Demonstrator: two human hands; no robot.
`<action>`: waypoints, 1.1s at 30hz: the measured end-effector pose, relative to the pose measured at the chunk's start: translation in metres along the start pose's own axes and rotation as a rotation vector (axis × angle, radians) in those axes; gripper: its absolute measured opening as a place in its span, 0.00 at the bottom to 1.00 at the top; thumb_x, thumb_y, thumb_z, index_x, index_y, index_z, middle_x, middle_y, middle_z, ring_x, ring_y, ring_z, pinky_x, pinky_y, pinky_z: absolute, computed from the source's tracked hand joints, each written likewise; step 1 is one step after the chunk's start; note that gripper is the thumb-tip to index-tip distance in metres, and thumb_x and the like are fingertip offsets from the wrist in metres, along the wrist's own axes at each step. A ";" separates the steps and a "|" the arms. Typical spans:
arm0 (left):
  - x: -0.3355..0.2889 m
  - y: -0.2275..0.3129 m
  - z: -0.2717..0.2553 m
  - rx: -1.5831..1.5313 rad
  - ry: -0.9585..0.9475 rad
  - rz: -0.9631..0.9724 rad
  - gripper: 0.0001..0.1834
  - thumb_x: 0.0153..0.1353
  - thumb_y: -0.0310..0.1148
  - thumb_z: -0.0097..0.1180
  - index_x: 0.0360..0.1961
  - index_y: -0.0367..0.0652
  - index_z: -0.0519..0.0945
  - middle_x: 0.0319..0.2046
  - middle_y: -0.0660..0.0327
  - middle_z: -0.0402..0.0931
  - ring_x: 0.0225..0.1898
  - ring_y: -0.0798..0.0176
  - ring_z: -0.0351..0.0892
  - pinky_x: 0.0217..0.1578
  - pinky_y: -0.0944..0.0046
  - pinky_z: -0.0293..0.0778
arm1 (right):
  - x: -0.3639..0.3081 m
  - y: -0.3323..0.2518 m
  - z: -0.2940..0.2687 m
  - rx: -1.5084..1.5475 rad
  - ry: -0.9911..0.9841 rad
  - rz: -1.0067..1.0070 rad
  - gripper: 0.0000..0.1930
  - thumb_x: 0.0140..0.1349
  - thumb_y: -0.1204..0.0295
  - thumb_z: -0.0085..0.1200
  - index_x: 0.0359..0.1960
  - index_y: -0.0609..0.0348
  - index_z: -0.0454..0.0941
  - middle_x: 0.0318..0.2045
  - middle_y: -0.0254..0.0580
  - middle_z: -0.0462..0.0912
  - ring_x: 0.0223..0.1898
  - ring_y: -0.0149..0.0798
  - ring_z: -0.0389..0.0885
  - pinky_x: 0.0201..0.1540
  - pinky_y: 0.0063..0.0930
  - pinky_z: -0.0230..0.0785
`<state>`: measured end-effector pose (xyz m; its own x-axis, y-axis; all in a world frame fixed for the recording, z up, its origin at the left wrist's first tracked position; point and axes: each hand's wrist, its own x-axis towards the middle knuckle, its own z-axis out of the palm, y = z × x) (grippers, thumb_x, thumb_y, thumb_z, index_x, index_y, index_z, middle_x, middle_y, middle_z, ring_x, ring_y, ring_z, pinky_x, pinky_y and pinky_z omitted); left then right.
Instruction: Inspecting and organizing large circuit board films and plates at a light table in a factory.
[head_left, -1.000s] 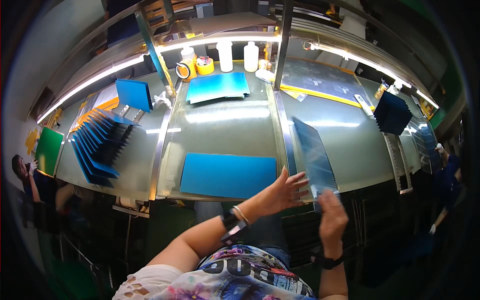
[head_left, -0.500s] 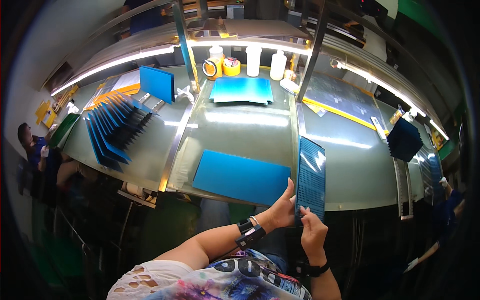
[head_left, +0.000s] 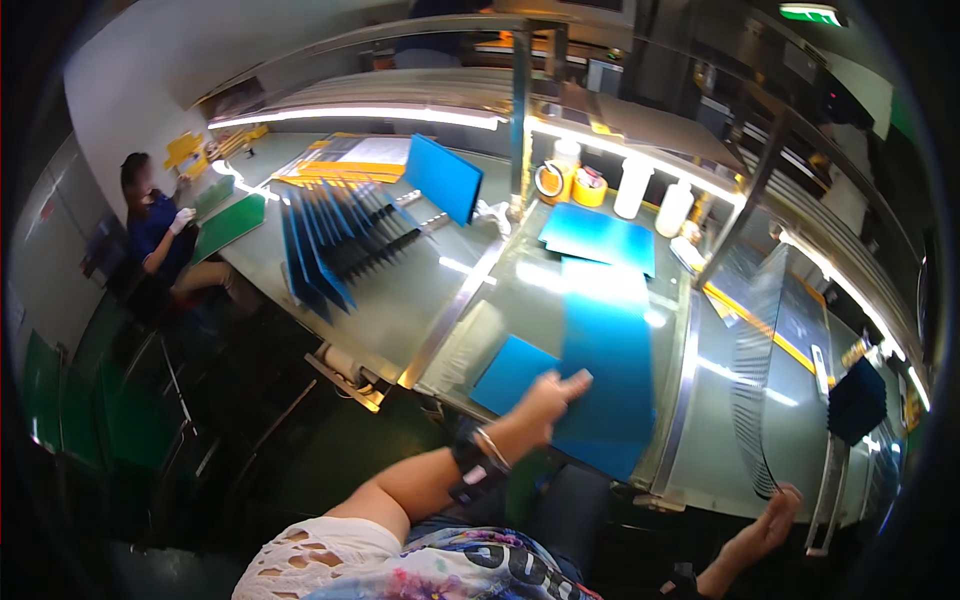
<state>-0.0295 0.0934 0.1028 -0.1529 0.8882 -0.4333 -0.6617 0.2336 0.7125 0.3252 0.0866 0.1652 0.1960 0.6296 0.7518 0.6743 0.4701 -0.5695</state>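
Note:
My left hand (head_left: 548, 405) grips the left edge of a plain blue panel (head_left: 612, 360), its thumb lying over the face. This panel is tilted up over the front of the bench and partly covers a second blue panel (head_left: 512, 372) on the bench top. Off to the right, my right hand (head_left: 772, 520) pinches the lower end of a thin, see-through film (head_left: 757, 370) with dark short lines along it. The film hangs upright, curved and blurred, apart from the panel.
Blue panels (head_left: 320, 230) stand fanned in a rack at left; more blue sheets (head_left: 600, 238) lie at the back. White bottles (head_left: 633, 188) and tape rolls (head_left: 588, 186) stand behind them. A metal post (head_left: 521, 120) rises there. Dark panels (head_left: 857, 400) stand at right. A co-worker (head_left: 160, 225) sits far left.
The view has swung left. My right hand has moved away to the right with the film, which is now apart from the panel. The panel in my left hand now shows its plain blue face.

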 end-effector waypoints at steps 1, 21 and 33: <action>0.003 0.034 -0.015 0.116 0.069 0.143 0.28 0.58 0.42 0.59 0.50 0.30 0.68 0.43 0.51 0.74 0.43 0.59 0.75 0.43 0.59 0.74 | 0.008 -0.008 -0.012 -0.133 -0.022 -0.151 0.08 0.65 0.73 0.44 0.36 0.67 0.73 0.32 0.44 0.74 0.35 0.38 0.73 0.42 0.27 0.67; 0.208 0.347 -0.215 0.953 1.166 0.156 0.16 0.57 0.29 0.52 0.46 0.35 0.77 0.50 0.50 0.74 0.49 0.54 0.77 0.46 0.59 0.76 | 0.026 -0.069 0.030 -0.301 -0.273 -0.355 0.04 0.60 0.78 0.53 0.30 0.65 0.79 0.25 0.46 0.80 0.24 0.45 0.77 0.28 0.33 0.70; 0.197 0.335 -0.231 1.334 1.496 0.485 0.42 0.56 0.43 0.58 0.60 0.25 0.52 0.58 0.42 0.64 0.56 0.50 0.70 0.55 0.61 0.68 | 0.032 -0.092 0.056 -0.128 -0.323 -0.324 0.03 0.59 0.79 0.54 0.31 0.65 0.80 0.22 0.45 0.80 0.21 0.39 0.78 0.25 0.28 0.71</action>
<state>-0.4508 0.2556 0.1291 -0.9215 0.1735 0.3476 0.3288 0.8249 0.4598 0.2293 0.0982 0.2228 -0.2565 0.6331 0.7303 0.7503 0.6067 -0.2624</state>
